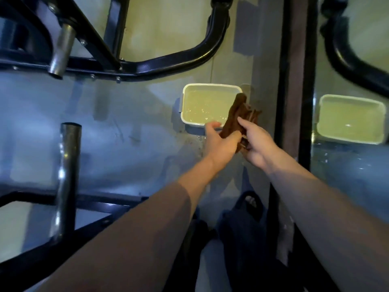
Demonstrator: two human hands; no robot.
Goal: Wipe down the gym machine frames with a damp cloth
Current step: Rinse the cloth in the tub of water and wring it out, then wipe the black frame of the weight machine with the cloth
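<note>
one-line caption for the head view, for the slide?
Both hands, left hand and right hand, hold a brown cloth over a water-filled white tub on the floor, beside black gym machine frames.

Head view, steeply down, close

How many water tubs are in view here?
2. One white tub sits on the floor just beyond the hands holding the brown cloth; a second appears at far right past the dark post, possibly a mirror reflection.

A crumpled brown cloth (235,121) hangs over the water tub's (190,123) corner, near black machine frames (168,57).
</note>
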